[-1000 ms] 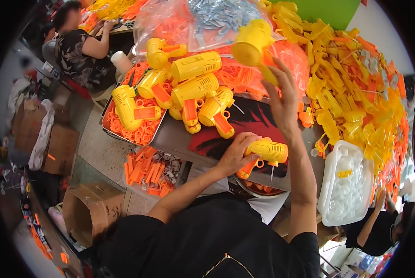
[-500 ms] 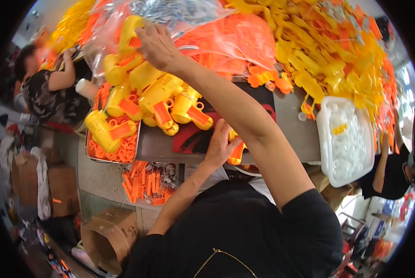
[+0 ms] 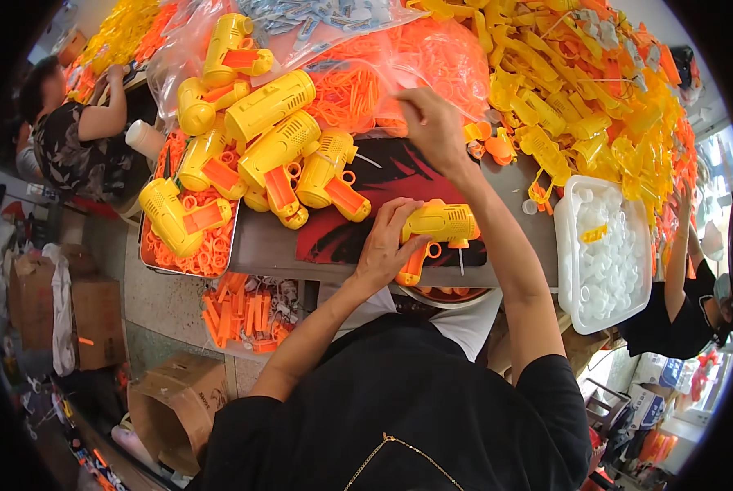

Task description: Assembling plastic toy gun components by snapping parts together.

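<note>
My left hand (image 3: 385,244) is wrapped around a yellow toy gun (image 3: 440,222) with an orange grip, held on its side just above the table's near edge. A thin pale strip hangs below its barrel end. Raised over the far part of the red-and-black mat (image 3: 342,242) is my right hand (image 3: 434,124), its fingers bent together. Whether something small sits between them I cannot make out. Just beyond it lies a clear bag of orange parts (image 3: 440,65). To the left, several similar yellow toy guns (image 3: 280,147) are heaped on one another.
A tray of small orange rings (image 3: 188,263) sits at the left, partly under the heap. On the right stands a white tub of clear caps (image 3: 575,270). Yellow parts (image 3: 571,90) pile up at the far right. Co-workers are at both sides.
My right hand has left the yellow toy gun atop the heap and come to the right, over the mat. The toy gun in my left hand now shows in full.
</note>
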`<state>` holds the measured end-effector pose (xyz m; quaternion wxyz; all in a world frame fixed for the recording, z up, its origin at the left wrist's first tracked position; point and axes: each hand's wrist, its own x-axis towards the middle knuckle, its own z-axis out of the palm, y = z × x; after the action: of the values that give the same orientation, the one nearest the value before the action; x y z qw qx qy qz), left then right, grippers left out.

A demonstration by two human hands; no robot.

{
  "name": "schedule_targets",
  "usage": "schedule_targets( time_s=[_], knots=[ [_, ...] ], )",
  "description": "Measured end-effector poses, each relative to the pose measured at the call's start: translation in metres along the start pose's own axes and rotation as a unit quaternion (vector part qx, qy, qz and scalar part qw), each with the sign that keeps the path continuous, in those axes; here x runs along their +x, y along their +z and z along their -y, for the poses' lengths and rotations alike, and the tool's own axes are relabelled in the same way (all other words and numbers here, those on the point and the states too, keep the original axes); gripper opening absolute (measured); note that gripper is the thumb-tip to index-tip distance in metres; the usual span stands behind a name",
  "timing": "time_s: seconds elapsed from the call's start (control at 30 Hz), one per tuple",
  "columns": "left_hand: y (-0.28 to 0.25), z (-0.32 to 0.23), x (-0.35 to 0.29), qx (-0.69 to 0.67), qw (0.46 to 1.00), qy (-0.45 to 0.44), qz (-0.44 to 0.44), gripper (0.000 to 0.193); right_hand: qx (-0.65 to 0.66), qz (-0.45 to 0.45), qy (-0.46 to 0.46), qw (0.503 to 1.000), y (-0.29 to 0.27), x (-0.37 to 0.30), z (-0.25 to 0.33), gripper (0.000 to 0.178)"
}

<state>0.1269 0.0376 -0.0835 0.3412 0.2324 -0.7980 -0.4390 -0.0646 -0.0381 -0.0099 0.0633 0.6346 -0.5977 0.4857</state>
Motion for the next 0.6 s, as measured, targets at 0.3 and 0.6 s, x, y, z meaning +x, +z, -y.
schedule_targets(
  time_s=[0.3,0.6],
  knots=[
    [0.006,0.001,0.003,0.008,0.999,0.045,-0.014,0.054,-0.314,0.070,0.072,0.944,0.059,0.024,0.021,0.039],
    [0.003,0.006,0.003,0.019,0.998,0.052,-0.019,0.054,-0.142,0.042,0.148,0.978,0.081,0.022,0.024,0.017]
  ],
)
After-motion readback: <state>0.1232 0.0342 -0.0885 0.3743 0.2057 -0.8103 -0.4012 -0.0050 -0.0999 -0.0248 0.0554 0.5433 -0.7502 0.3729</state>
